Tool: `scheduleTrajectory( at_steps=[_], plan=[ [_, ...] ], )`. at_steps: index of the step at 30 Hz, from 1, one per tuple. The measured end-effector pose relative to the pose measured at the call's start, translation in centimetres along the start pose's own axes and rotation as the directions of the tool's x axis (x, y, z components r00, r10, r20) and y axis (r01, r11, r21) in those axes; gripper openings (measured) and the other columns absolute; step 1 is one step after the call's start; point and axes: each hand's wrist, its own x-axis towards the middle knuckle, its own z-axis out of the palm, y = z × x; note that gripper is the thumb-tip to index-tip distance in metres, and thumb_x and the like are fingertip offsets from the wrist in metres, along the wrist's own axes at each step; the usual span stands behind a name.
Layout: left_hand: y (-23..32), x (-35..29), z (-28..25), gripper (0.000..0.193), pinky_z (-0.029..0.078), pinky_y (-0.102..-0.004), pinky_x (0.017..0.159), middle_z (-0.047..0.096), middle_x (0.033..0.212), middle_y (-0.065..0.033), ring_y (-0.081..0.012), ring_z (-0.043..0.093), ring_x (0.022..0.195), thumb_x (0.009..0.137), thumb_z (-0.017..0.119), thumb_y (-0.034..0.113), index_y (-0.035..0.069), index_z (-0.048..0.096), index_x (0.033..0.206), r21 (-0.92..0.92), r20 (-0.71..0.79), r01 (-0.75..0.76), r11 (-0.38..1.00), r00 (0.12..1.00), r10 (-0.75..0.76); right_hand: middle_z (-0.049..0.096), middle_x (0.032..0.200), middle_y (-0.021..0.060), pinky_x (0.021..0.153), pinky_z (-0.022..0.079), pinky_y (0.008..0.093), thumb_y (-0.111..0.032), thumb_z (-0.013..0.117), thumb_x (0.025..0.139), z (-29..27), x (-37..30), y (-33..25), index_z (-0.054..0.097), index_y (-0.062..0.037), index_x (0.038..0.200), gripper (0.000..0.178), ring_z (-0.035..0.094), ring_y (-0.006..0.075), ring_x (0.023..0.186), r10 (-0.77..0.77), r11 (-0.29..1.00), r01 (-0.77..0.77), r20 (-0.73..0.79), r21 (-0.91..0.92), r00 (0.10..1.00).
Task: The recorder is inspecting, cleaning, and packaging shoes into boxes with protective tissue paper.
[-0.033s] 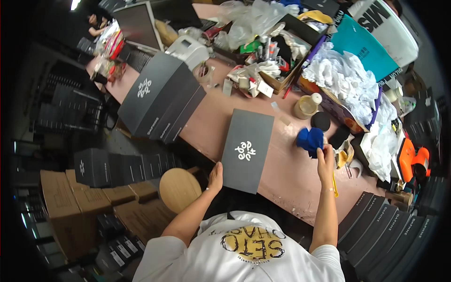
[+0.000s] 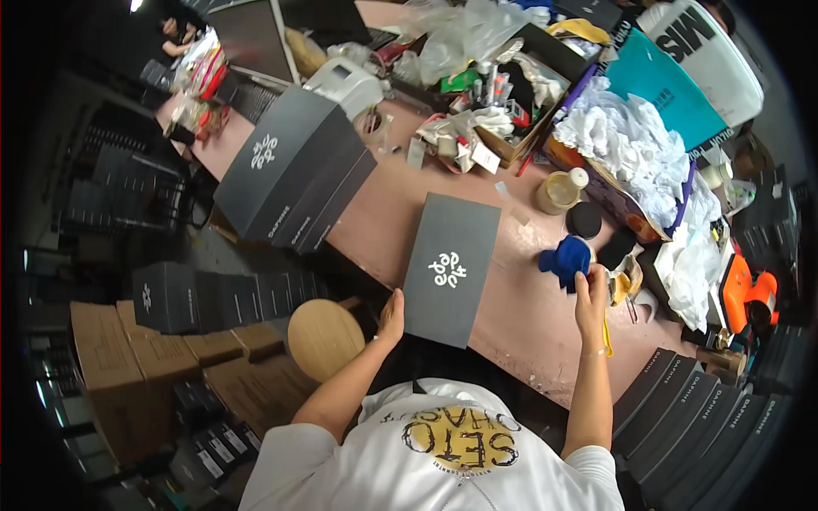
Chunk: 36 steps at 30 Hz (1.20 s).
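Head: flat left fingers (image 2: 397, 303) touch box (image 2: 455, 230) edge, right fingers (image 2: 584, 286) pinch cloth (image 2: 566, 257), bare tabletop (image 2: 516, 311) between.

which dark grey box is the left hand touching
The single dark grey box lying flat on the pink table, with the left hand at its side. The other dark grey boxes stand in stacks or rows, untouched.

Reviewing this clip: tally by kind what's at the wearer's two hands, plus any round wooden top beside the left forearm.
Dark grey box, at the left hand: 1
Crumpled blue cloth, in the right hand: 1
Round wooden top: 1
Total: 3
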Motion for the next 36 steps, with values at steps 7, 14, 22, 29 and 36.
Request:
scheduleTrajectory(
  at_steps=[7,14,22,29,36],
  plan=[
    [1.4,1.5,-1.7,0.102,0.027,-0.0392,0.110,0.039,0.145,-0.0129,-0.0252,0.036,0.133,0.082,0.021,0.082,0.001,0.037,0.141,-0.689,0.242,0.289,0.665,0.956,-0.164,0.059,0.096,0.0130,0.085,0.042,0.0453,-0.007,0.064,0.070,15.5,-6.7,-5.3,0.058,-0.0070,0.112,0.042,0.055,0.0333,0.092,-0.341,0.667,0.649,0.625,-0.365,0.702],
    [0.5,-0.6,-1.6,0.093,0.028,-0.0382,0.110,0.039,0.144,-0.0166,-0.0256,0.037,0.133,0.088,0.021,0.074,-0.001,0.038,0.139,-0.736,0.297,0.386,0.556,0.922,-0.247,0.037,0.145,0.0098,0.109,0.017,0.0612,-0.045,0.058,0.084,24.3,-6.5,2.7,0.043,-0.0163,0.138,0.063,0.026,0.0315,0.138,-0.144,0.361,0.861,0.891,-0.359,0.431],
    [2.9,-0.4,-0.7,0.057,0.034,-0.0440,0.103,0.047,0.127,-0.0254,-0.0414,0.044,0.118,0.099,0.034,0.041,-0.004,0.039,0.133,0.098,0.070,-0.223,0.970,0.974,0.217,0.032,0.149,0.0140,0.109,0.012,0.0618,-0.034,0.054,0.086,24.0,11.9,3.4,0.037,-0.0062,0.141,0.063,0.024,0.0319,0.140,-0.333,0.077,0.489,0.440,-0.869,0.834],
    [0.6,0.3,0.9,0.056,0.032,-0.0454,0.104,0.046,0.130,-0.0249,-0.0406,0.042,0.121,0.100,0.034,0.040,-0.003,0.038,0.135,0.015,0.009,-0.348,0.937,0.937,0.348,0.033,0.146,0.0229,0.110,0.019,0.0580,-0.032,0.057,0.085,18.8,-10.1,12.3,0.049,-0.0009,0.129,0.054,0.031,0.0402,0.136,-0.483,-0.052,0.659,0.597,-0.750,0.641],
    [1.7,-0.2,-0.1,0.058,0.032,-0.0453,0.104,0.045,0.131,-0.0250,-0.0406,0.041,0.122,0.099,0.034,0.042,-0.004,0.038,0.134,0.026,0.075,-0.309,0.951,0.949,0.307,0.026,0.150,0.0210,0.111,0.015,0.0579,-0.031,0.046,0.094,19.9,5.9,6.4,0.036,-0.0009,0.140,0.056,0.022,0.0381,0.139,-0.289,0.320,0.229,0.135,-0.920,0.948]
  ],
)
